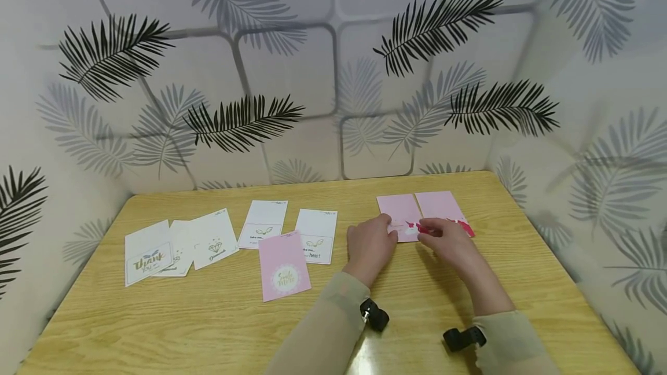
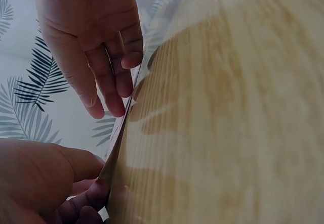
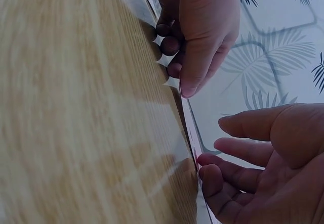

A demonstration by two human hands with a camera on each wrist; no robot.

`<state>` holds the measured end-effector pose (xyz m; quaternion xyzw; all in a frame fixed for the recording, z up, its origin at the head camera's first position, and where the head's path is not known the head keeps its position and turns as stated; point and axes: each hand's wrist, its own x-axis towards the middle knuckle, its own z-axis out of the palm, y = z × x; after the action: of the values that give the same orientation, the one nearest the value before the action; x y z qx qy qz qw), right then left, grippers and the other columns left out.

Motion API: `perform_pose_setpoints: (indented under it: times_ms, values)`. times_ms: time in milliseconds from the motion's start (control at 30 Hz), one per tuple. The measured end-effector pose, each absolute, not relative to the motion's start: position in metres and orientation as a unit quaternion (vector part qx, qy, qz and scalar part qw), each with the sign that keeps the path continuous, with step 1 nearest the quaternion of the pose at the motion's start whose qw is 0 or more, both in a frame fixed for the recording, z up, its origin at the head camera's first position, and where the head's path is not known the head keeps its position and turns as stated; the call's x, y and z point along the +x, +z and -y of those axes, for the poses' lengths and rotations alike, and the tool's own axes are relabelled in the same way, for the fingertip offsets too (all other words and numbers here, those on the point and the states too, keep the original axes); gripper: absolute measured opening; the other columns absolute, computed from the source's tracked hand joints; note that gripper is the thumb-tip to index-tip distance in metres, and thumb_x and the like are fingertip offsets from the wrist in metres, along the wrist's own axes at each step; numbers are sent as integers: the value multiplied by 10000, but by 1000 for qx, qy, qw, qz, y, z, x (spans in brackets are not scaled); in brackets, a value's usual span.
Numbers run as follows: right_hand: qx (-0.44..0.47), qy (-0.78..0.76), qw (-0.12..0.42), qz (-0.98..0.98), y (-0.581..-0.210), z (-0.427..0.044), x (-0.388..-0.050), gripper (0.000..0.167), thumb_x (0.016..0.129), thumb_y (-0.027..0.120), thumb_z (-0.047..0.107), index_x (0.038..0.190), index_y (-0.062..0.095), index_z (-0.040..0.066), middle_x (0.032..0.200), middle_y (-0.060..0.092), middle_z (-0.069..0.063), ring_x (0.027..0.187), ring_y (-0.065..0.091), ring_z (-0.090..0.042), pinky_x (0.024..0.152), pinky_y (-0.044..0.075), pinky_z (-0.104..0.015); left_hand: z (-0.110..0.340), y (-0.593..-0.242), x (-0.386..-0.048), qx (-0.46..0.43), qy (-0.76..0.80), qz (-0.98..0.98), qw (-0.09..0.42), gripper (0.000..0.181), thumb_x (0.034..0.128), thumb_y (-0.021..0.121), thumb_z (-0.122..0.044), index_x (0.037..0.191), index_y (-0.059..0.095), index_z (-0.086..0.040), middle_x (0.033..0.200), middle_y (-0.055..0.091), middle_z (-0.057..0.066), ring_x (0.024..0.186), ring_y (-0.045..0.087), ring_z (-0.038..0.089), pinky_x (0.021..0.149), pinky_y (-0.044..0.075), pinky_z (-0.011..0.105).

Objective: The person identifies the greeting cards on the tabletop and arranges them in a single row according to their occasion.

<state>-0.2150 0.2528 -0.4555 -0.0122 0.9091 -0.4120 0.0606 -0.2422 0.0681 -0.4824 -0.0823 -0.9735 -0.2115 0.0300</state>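
A pink card (image 1: 399, 208) with a white-and-red unicorn print along its lower part lies at the right of the table in the head view. At its lower left corner, my left hand (image 1: 369, 246) pinches the card between thumb and curled fingers; the left wrist view shows that corner slightly raised. My right hand (image 1: 449, 242) is at the lower right of the same card, fingertips touching its edge. In the right wrist view the right thumb (image 3: 248, 123) stands apart from the card. A second pink card (image 1: 439, 203) with a red band lies just right, partly behind the right hand.
A pink "Smile More" card (image 1: 273, 253) overlaps a white winged-heart card (image 1: 319, 221); another white winged-heart card (image 1: 267, 213) lies beside them. Farther left, a "Thank you" card (image 1: 146, 236) and a diamond card (image 1: 208, 230) overlap a third white card (image 1: 179, 230). A patterned curtain stands behind the table.
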Motion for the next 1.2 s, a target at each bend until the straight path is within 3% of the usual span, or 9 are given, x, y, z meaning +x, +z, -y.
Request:
perform_pose_setpoints:
  times_ms: [133, 433, 700, 967, 1200]
  values:
    - [-17, -411, 64, -909, -457, -253, -216, 471, 1090, 692, 173, 1479, 617, -82, 1423, 668, -271, 1158, 643, -360, 855, 565, -385, -69, -481, -243, -87, -189, 978, 26, 326, 1066, 731, -350, 1354, 775, -205, 1231, 811, -9, 1069, 768, 242, 940, 495, 474]
    - [-18, -409, 63, -910, -457, -253, -215, 469, 1093, 687, 177, 1478, 621, -84, 1435, 667, -272, 1225, 645, -387, 946, 565, -466, -71, -481, -246, -100, -153, 983, 28, 313, 1072, 730, -321, 1360, 774, -205, 1168, 821, 10, 998, 778, 248, 869, 507, 444]
    - [-18, -414, 64, -908, -457, -254, -214, 469, 1090, 687, 175, 1473, 624, -88, 1439, 662, -277, 1276, 629, -416, 1021, 541, -535, -70, -481, -244, -109, -157, 981, 34, 320, 1070, 736, -309, 1369, 769, -199, 1189, 819, 11, 1014, 777, 254, 885, 514, 456]
    - [-11, -415, 68, -907, -460, -254, -216, 456, 1095, 684, 191, 1467, 637, -70, 1398, 677, -267, 1192, 641, -378, 953, 561, -496, -70, -480, -243, -109, -155, 981, 33, 320, 1065, 745, -309, 1370, 775, -216, 1222, 813, -9, 1039, 775, 244, 878, 513, 448]
    - [-12, -418, 72, -905, -460, -255, -215, 459, 1103, 673, 197, 1470, 634, -76, 1444, 660, -275, 1295, 620, -425, 1052, 532, -565, -69, -479, -242, -112, -154, 981, 37, 315, 1061, 749, -300, 1363, 780, -218, 1221, 813, -12, 1039, 776, 245, 870, 514, 447]
